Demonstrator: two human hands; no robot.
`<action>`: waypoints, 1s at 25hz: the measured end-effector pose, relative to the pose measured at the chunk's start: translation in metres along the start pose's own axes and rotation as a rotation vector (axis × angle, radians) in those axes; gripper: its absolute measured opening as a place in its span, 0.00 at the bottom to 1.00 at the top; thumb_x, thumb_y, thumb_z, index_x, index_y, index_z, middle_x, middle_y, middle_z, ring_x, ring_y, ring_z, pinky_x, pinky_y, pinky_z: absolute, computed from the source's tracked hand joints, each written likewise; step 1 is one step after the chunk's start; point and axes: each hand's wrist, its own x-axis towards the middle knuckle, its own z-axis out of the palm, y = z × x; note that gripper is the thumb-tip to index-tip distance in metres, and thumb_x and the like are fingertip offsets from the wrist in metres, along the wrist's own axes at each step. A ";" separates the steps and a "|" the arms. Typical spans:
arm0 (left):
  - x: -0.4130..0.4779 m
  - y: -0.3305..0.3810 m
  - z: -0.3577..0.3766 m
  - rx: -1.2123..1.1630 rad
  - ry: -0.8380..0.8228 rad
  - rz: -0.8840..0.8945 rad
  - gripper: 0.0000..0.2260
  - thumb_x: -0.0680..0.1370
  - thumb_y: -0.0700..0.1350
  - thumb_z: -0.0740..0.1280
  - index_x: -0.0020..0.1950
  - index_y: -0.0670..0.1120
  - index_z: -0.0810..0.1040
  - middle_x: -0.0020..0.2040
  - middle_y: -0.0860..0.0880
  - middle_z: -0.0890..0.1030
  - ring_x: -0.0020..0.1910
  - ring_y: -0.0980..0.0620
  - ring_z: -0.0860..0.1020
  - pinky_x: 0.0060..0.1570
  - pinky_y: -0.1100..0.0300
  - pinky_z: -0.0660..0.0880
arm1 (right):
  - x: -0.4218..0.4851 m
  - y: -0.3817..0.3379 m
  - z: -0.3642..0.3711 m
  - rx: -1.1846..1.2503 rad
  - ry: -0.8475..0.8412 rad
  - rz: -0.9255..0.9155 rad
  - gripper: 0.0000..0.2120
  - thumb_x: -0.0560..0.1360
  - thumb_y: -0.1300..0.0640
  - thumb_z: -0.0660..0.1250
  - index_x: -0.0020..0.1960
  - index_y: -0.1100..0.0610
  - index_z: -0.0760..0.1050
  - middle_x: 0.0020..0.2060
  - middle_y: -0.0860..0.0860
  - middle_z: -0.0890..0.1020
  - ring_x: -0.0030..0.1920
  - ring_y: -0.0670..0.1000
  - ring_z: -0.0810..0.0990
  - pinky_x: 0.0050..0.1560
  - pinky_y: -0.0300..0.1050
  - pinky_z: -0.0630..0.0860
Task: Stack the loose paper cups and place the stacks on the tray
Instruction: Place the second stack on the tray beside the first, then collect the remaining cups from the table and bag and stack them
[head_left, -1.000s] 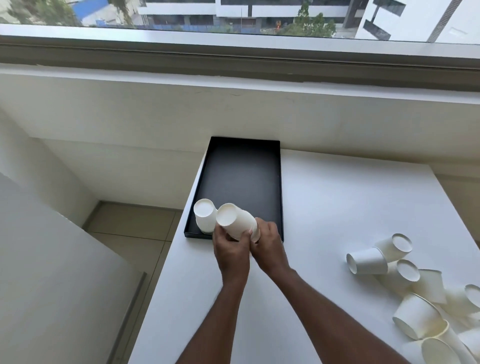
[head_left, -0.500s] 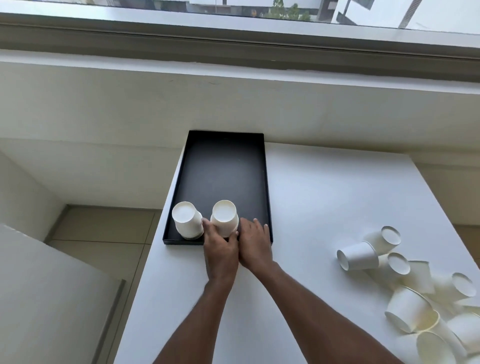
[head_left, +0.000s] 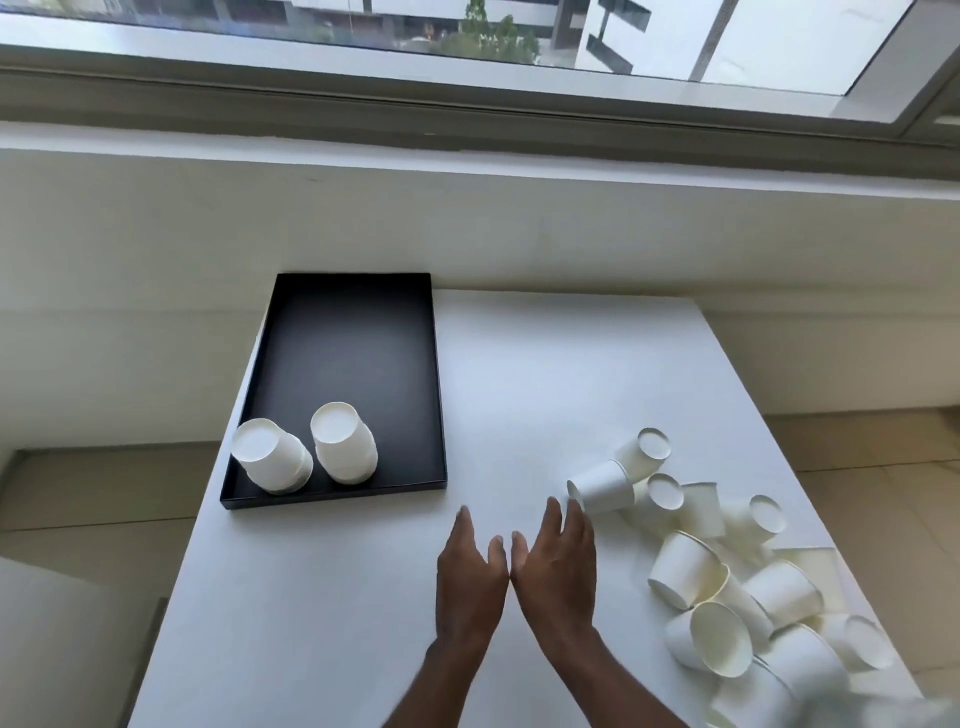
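Right hand (head_left: 558, 566) and left hand (head_left: 470, 577) hover side by side over the white surface (head_left: 545, 364), fingers straight, holding nothing. The right hand's fingertips are just beside a tipped cup (head_left: 602, 486) at the left edge of the loose heap (head_left: 727, 587). With the left stack (head_left: 270, 462) and right stack (head_left: 345, 449) standing upside down in the near left corner of the black tray (head_left: 353, 338), this looks like the reach for a new batch. The next move calls for gripping that nearest cup and nesting others into it squarely.
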 end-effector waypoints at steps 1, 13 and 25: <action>0.000 0.005 0.010 0.010 -0.032 0.015 0.26 0.80 0.47 0.63 0.77 0.43 0.62 0.75 0.45 0.69 0.73 0.48 0.67 0.69 0.60 0.64 | 0.007 0.010 -0.008 0.003 0.021 0.045 0.27 0.69 0.52 0.72 0.63 0.63 0.70 0.59 0.63 0.74 0.53 0.63 0.78 0.52 0.54 0.79; -0.002 0.028 0.080 0.029 -0.124 0.017 0.20 0.79 0.46 0.63 0.71 0.46 0.72 0.68 0.49 0.76 0.66 0.51 0.74 0.62 0.62 0.69 | 0.097 0.066 -0.039 0.094 -0.214 0.141 0.13 0.79 0.57 0.59 0.62 0.56 0.69 0.55 0.59 0.73 0.51 0.60 0.80 0.46 0.46 0.73; 0.006 0.064 0.073 -1.676 -0.164 -0.579 0.23 0.73 0.53 0.70 0.60 0.38 0.77 0.49 0.41 0.83 0.49 0.46 0.83 0.52 0.53 0.81 | 0.031 0.036 -0.074 0.795 -0.153 -0.162 0.14 0.73 0.63 0.60 0.50 0.52 0.81 0.47 0.48 0.82 0.50 0.43 0.79 0.50 0.31 0.73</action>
